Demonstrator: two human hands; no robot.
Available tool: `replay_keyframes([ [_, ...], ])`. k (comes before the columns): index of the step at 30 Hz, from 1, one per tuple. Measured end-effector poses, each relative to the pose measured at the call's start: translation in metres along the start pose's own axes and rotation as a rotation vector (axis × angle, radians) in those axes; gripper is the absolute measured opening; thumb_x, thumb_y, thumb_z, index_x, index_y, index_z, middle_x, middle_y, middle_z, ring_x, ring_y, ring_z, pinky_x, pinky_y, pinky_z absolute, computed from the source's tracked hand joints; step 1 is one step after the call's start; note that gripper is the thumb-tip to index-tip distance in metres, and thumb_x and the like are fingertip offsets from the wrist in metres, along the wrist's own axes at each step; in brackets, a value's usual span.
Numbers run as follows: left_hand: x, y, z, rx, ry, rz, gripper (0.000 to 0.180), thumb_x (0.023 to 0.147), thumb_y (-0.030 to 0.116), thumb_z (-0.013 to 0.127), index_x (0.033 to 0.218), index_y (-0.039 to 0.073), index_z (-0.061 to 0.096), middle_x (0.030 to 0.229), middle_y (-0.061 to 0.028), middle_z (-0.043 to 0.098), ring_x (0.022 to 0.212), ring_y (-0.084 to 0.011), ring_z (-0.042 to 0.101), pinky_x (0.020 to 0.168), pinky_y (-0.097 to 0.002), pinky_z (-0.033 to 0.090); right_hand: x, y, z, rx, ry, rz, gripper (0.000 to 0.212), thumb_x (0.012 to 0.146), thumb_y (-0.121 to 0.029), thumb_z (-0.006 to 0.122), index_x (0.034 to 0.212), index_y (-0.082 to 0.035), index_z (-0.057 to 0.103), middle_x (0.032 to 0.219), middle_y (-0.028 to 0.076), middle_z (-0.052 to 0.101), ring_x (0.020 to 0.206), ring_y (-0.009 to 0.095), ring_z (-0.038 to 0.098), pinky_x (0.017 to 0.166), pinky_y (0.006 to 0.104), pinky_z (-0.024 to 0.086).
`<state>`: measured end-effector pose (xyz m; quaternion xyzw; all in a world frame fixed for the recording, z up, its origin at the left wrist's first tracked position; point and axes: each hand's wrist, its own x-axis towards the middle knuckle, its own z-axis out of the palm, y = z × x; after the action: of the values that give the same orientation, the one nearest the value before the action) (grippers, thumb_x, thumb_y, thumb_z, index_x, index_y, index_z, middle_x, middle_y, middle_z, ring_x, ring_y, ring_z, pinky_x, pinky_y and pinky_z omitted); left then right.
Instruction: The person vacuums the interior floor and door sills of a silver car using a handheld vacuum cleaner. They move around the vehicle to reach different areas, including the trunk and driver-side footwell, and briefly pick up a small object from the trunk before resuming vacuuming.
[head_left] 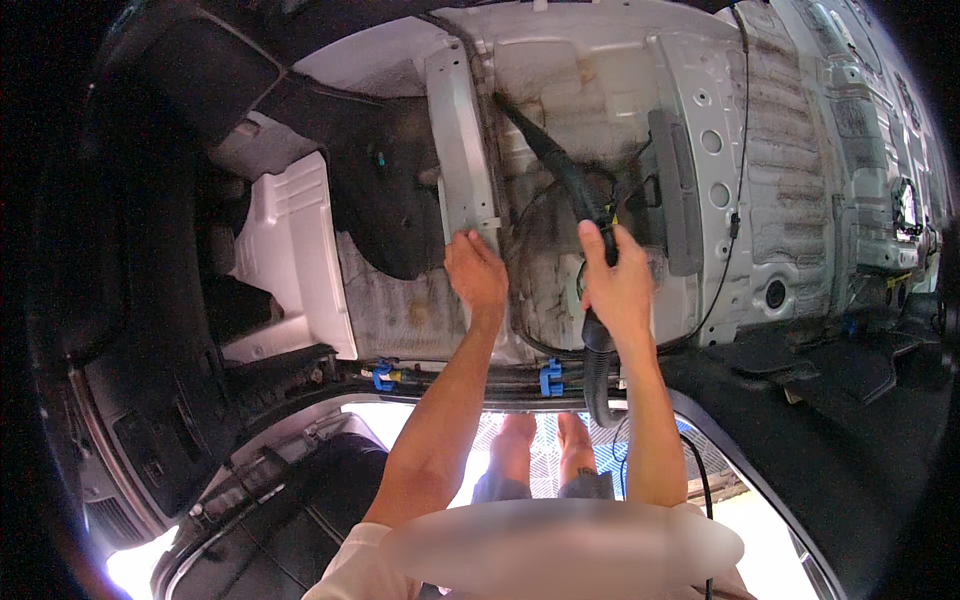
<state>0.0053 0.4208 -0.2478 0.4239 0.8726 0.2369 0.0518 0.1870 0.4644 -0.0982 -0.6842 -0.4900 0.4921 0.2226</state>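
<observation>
My right hand (617,275) is wrapped around the black handle of a vacuum cleaner wand (560,165). The wand slants forward and left over the bare car floor (585,85), its narrow tip low beside the raised metal crossmember (456,135). From the handle's lower end a ribbed black hose (597,375) drops over the door sill. My left hand (475,272) rests on the near end of the crossmember, fingers curled against it beside a small metal tab. What lies under those fingers is hidden.
Loose black cables (742,150) cross the stained floor, and a long grey bar-shaped piece (676,195) lies right of the wand. Blue clips (551,378) stand along the sill. A white panel (290,250) and dark dashboard are at left; black trim (820,370) lies at right.
</observation>
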Motion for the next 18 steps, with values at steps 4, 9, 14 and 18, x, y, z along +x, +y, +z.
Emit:
replay_keyframes([
  [4, 0.001, 0.002, 0.001, 0.011, 0.005, -0.019, 0.025, 0.107, 0.022, 0.046, 0.102, 0.0, 0.055, 0.094, -0.025, 0.059, 0.09, -0.0464, 0.057, 0.083, -0.0548, 0.044, 0.004, 0.003, 0.007, -0.052, 0.032, -0.094, 0.049, 0.102, -0.05, 0.061, 0.097, -0.001, 0.061, 0.056, 0.006, 0.057, 0.043, 0.017, 0.059, 0.045, 0.0337, 0.045],
  [9, -0.001, 0.0, 0.004, 0.027, 0.036, 0.023, 0.026, 0.107, 0.024, 0.046, 0.101, 0.0, 0.054, 0.093, -0.0251, 0.058, 0.09, -0.0473, 0.057, 0.082, -0.0567, 0.043, 0.001, 0.001, 0.0, 0.028, 0.006, -0.04, 0.052, 0.102, -0.049, 0.058, 0.117, 0.001, 0.062, 0.096, 0.032, 0.069, 0.095, 0.05, 0.067, 0.08, 0.0521, 0.053],
  [14, -0.001, 0.0, 0.004, 0.015, 0.014, 0.043, 0.024, 0.105, 0.022, 0.047, 0.098, 0.0, 0.054, 0.091, -0.025, 0.058, 0.089, -0.0473, 0.056, 0.08, -0.0571, 0.042, -0.01, -0.02, 0.007, -0.1, 0.045, 0.009, 0.047, 0.101, -0.047, 0.061, 0.114, -0.001, 0.061, 0.078, 0.025, 0.07, 0.076, 0.048, 0.069, 0.068, 0.051, 0.054],
  [18, -0.001, 0.002, 0.002, 0.054, 0.012, 0.071, 0.023, 0.104, 0.021, 0.048, 0.095, 0.0, 0.054, 0.09, -0.0249, 0.057, 0.088, -0.0469, 0.055, 0.08, -0.057, 0.041, -0.01, -0.039, 0.02, -0.164, -0.052, 0.096, 0.051, 0.1, -0.049, 0.059, 0.119, -0.003, 0.061, 0.093, 0.033, 0.069, 0.093, 0.053, 0.067, 0.077, 0.0557, 0.053],
])
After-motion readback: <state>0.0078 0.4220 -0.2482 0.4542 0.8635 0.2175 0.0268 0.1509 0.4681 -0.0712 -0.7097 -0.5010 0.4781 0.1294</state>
